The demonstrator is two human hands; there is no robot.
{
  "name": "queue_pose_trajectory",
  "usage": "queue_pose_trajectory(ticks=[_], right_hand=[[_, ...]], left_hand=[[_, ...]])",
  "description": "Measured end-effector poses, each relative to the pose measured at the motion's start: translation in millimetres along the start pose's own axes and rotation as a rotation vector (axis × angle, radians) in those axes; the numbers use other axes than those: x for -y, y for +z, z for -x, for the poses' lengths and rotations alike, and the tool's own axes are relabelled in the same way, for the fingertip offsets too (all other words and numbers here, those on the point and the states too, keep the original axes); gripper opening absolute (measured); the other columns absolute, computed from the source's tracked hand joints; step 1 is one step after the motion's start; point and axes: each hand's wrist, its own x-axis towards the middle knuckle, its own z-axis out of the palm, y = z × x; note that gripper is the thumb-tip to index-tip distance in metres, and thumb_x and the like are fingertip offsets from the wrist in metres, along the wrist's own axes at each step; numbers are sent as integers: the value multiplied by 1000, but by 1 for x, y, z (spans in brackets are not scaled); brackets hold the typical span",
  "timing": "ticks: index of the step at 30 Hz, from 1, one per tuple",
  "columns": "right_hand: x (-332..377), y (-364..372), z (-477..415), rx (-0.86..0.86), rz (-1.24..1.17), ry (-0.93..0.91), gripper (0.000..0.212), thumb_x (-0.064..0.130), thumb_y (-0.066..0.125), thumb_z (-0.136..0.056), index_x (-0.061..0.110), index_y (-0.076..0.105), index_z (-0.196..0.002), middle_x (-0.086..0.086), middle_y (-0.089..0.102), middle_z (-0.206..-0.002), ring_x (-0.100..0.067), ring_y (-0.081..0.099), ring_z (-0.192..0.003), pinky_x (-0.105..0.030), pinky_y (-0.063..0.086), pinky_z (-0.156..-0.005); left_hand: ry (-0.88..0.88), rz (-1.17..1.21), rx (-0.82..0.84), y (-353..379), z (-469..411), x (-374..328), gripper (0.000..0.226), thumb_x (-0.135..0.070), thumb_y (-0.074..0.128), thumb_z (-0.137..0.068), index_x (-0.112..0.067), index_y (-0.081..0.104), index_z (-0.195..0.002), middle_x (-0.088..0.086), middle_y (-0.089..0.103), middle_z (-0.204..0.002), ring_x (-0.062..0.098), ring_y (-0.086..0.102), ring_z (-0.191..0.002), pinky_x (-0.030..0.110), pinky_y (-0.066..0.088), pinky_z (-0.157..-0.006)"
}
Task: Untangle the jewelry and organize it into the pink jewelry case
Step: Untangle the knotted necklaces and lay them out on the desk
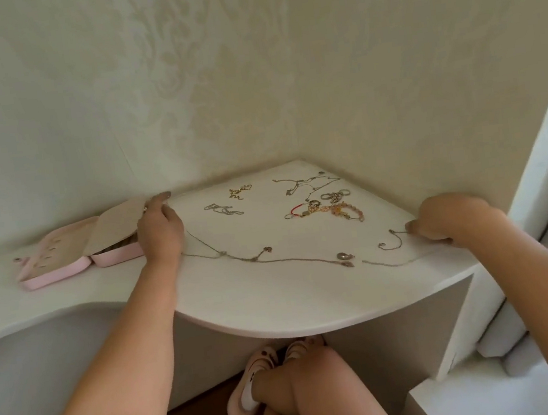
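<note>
White corner desk [276, 296] | left hand [159, 230] at pink jewelry case [56, 272] flap, grip unclear | right hand [446, 217] pinches chain [390, 263] at edge

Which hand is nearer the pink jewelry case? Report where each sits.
Left. Left hand rests against the pink jewelry case, at its right end; right hand pinches a chain far to its right.

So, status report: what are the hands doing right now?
Left hand at case flap, grip unclear. Right hand pinches short chain end. Long chain stretched across desk. Bracelets heaped behind, apart.
</note>
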Motion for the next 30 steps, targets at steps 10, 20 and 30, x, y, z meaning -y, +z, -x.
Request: queue_pose_trajectory(ticks=[10, 20, 30], right_hand=[[35, 1, 10, -304, 53, -126, 29, 12, 43, -93, 6, 55, -118, -11, 53, -115, -28, 50, -109, -34, 42, -82], [131, 49, 23, -264, -372, -717, 28, 37, 50, -97, 10, 55, -103, -4, 51, -107, -21, 46, -99, -30, 40, -82], [93, 41, -7, -340, 6, -487, 37, 23, 27, -105, -3, 46, -123, -19, 48, -126, -32, 44, -119, -37, 33, -104]], left_hand=[[39, -102, 40, -10, 7, 2, 44, -8, 36, -97, -19, 48, -139, 23, 65, -95, 41, 60, -88, 42, 48, -78], [197, -296, 242, -9, 10, 11, 58, -9, 43, -95, -21, 27, -150, 24, 66, -94, 40, 44, -129, 43, 42, -95], [225, -313, 423, -22, 24, 2, 75, -19, 61, -89, -25, 21, -152, 6, 60, -67, 31, 56, -106, 38, 47, -84]])
